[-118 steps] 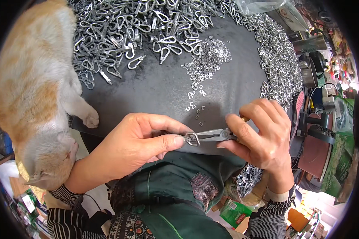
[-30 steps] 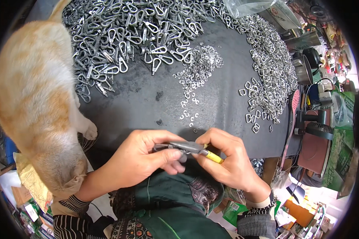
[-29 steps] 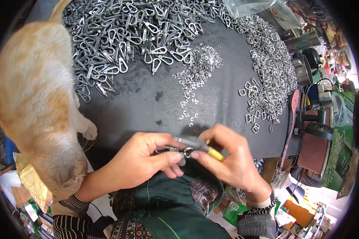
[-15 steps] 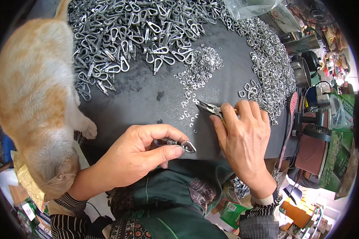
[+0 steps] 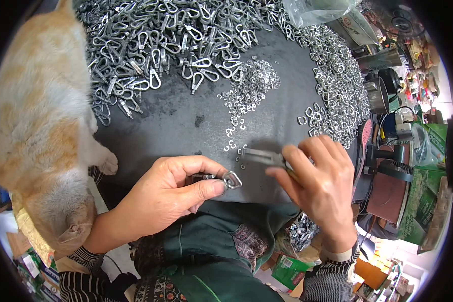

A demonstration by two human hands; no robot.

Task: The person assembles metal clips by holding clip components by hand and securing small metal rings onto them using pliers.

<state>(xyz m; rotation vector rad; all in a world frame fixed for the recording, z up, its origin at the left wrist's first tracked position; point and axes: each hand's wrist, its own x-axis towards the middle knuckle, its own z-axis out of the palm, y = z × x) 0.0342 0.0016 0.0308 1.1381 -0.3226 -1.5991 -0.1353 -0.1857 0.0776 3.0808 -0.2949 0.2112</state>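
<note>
My left hand (image 5: 173, 190) is closed around a metal snap hook (image 5: 202, 176), with thumb and fingers pinching its end. A squarish metal ring (image 5: 233, 180) sticks out past the thumb tip at that end. My right hand (image 5: 322, 183) grips a pair of pliers (image 5: 265, 157), its jaws smeared by motion and pointing left above the table. Whether the jaws hold anything cannot be made out. Several small open C-shaped rings (image 5: 230, 132) lie scattered under and beyond the pliers, trailing from a heap of the same small rings (image 5: 256, 79).
A large pile of snap hooks (image 5: 151, 43) covers the far left of the dark table (image 5: 161, 131). Squarish rings (image 5: 340, 85) are heaped along the right. A cat (image 5: 43, 116) lies at the left, its head against my left forearm. A small fan (image 5: 395, 169) stands right.
The pliers have come away from the scattered rings and swung level, their jaws blurred. My right hand has turned and shifted slightly right. The squarish ring at my left fingertips now tilts up more.
</note>
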